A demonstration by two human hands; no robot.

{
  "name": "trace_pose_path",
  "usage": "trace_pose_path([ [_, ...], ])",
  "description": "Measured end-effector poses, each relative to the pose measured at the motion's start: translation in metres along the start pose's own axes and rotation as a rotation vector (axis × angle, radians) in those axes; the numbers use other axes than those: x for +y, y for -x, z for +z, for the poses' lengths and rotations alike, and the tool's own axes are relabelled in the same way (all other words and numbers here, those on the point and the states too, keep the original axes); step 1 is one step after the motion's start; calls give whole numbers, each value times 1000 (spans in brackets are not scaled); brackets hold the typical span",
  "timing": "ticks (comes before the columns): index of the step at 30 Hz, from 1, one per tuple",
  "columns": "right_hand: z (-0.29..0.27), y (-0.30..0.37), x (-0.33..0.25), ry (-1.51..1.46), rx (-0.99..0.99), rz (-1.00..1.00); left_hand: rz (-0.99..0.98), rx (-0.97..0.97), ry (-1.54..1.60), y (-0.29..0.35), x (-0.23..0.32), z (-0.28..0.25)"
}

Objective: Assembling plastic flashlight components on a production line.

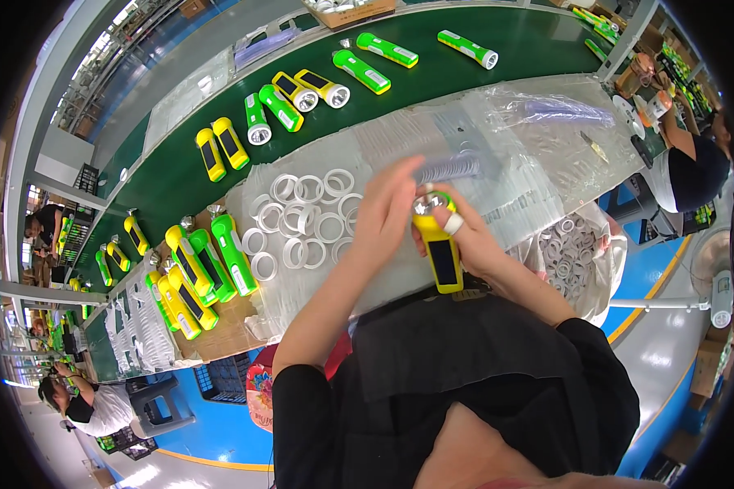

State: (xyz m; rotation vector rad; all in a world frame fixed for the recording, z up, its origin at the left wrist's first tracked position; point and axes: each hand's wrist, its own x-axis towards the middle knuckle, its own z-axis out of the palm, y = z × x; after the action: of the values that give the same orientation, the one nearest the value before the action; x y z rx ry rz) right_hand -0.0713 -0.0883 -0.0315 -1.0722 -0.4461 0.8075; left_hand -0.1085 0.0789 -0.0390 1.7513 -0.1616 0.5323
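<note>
My right hand (475, 238) is closed round a yellow flashlight (444, 265), holding it upright with its shiny lens end at the far side and a dark panel facing up. A white band sits around the right thumb. Just left of the lens end is my left hand (389, 204), slightly blurred, its fingers stretched out and nothing visible in them. Loose white rings (309, 190) lie on the plastic-covered table left of my hands. Beyond the flashlight lies a row of clear round discs (450, 169).
Green and yellow flashlights (362, 72) lie on the green belt (416, 90); more flashlights (235, 254) stand on cardboard at left. A bag of rings (569, 254) hangs by the right table edge, below a small blade (594, 147). Co-workers sit at both sides.
</note>
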Motion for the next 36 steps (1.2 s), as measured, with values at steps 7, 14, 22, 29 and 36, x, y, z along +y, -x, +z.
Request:
trace_pose_path([
  [7, -19, 10, -6, 86, 121, -59, 7, -188, -828, -35, -73, 1],
  [14, -23, 11, -8, 102, 109, -55, -45, -202, -568, -34, -50, -10],
  [22, -8, 1, -9, 155, -76, -44, 163, -154, -201, 16, 15, -5],
  [29, -2, 2, -1, 210, -188, 47, 297, -107, -222, 30, 10, -2],
  [36, 6, 0, 5, 141, -137, -2, 358, -5, -147, 32, 0, 4],
])
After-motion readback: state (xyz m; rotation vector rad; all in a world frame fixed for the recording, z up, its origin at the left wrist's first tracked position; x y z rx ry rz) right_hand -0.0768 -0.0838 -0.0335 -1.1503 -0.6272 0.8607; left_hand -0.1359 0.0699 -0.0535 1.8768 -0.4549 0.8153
